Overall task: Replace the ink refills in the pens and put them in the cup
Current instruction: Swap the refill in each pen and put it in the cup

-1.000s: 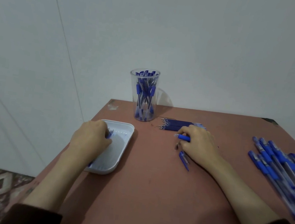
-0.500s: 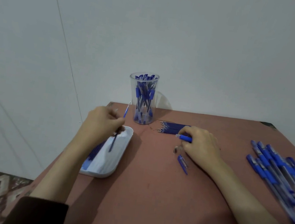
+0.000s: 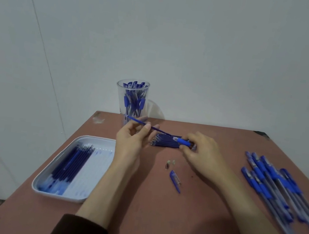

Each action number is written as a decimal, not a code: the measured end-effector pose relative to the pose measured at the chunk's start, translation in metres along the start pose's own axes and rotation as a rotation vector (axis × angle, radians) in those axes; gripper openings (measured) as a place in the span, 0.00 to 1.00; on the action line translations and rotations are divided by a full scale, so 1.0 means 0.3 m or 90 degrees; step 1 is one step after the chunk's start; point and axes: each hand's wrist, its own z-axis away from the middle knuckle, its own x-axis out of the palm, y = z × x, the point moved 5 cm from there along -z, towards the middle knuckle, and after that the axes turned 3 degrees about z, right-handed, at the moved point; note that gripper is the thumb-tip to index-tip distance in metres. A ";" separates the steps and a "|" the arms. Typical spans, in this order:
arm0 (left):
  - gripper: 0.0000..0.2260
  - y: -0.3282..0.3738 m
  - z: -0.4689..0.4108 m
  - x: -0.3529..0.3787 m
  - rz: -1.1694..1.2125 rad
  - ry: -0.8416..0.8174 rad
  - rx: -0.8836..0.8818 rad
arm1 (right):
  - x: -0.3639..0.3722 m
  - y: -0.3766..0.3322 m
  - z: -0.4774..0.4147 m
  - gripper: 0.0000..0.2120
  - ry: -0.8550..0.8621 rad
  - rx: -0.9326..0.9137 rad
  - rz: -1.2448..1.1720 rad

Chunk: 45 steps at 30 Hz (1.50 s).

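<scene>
left hand [image 3: 133, 142] pinches ink refill [image 3: 149, 126] at fingertips [image 3: 146, 129] | right hand [image 3: 203, 153] curled round pen barrel [image 3: 183, 141]

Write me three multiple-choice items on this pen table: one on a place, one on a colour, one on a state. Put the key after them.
1. Where does the white tray lie?
A near the left edge of the table
B near its right edge
C on the floor

2. What colour is the loose pen cap lying between the forearms?
A red
B blue
C green

3. What is the left hand doing?
A lying flat on the table
B pinching a thin refill
C hanging empty

Key:
1 A: the tray sits left of the left forearm, by the table's left edge.
2 B: the cap is plainly blue.
3 B: the fingertips pinch the refill, whose other end meets the pen barrel held in the right hand.
</scene>
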 end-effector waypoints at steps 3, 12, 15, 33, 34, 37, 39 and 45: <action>0.08 -0.013 0.001 0.001 0.015 0.010 0.001 | 0.006 -0.004 0.001 0.05 -0.004 -0.008 -0.018; 0.07 -0.017 -0.009 -0.006 0.015 0.011 -0.005 | 0.001 -0.008 -0.003 0.05 0.034 -0.005 -0.028; 0.05 -0.021 -0.007 -0.004 0.013 0.005 -0.009 | -0.003 -0.010 0.000 0.06 0.035 -0.007 -0.035; 0.13 -0.103 0.014 0.021 -0.255 -0.181 -0.080 | -0.012 -0.007 -0.001 0.10 0.068 0.062 -0.339; 0.13 -0.109 0.013 0.017 -0.327 -0.194 -0.079 | -0.018 0.002 -0.003 0.09 0.078 0.087 -0.387; 0.12 -0.103 0.021 0.020 -0.626 -0.288 -0.032 | -0.027 0.019 -0.004 0.08 0.093 0.157 -0.541; 0.12 -0.099 0.028 0.023 -0.736 -0.329 -0.001 | -0.028 0.026 0.000 0.07 0.092 0.194 -0.597; 0.08 -0.090 0.031 0.023 -0.740 -0.330 0.040 | -0.026 0.028 0.006 0.06 0.075 0.204 -0.597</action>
